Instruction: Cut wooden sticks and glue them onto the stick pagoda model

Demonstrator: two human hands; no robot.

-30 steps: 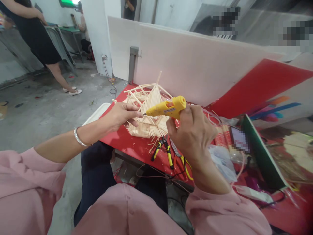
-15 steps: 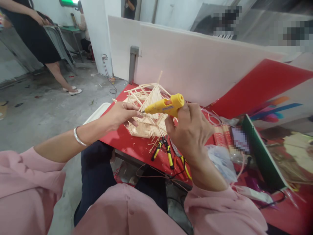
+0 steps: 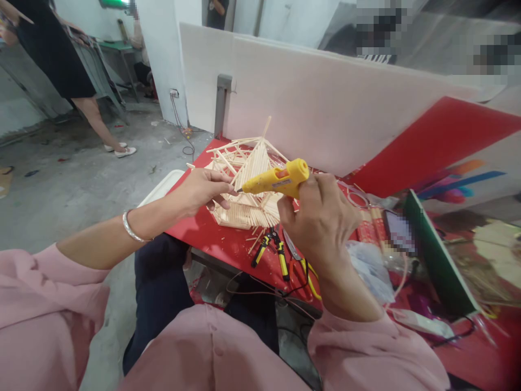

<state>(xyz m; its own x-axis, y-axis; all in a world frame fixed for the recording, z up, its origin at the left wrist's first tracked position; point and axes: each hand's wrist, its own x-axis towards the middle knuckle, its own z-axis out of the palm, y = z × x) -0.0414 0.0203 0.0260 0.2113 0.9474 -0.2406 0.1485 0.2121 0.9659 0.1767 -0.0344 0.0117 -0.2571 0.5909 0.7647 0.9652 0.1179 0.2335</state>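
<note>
Glue gun [image 3: 273,179] (yellow) in right hand [image 3: 323,220], nozzle [image 3: 240,190] by left hand [image 3: 203,190].

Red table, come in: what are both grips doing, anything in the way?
Right grip on glue gun, nozzle by left grip. Left's hold unclear. Stick model on table beyond. Pliers nearer, seemingly not blocking.

I had a bright yellow glue gun [image 3: 272,180] on my feed, pale cream sticks [image 3: 254,167], plain red tabletop [image 3: 228,251], black-and-yellow pliers [image 3: 281,262], pink sleeves [image 3: 77,262].
</note>
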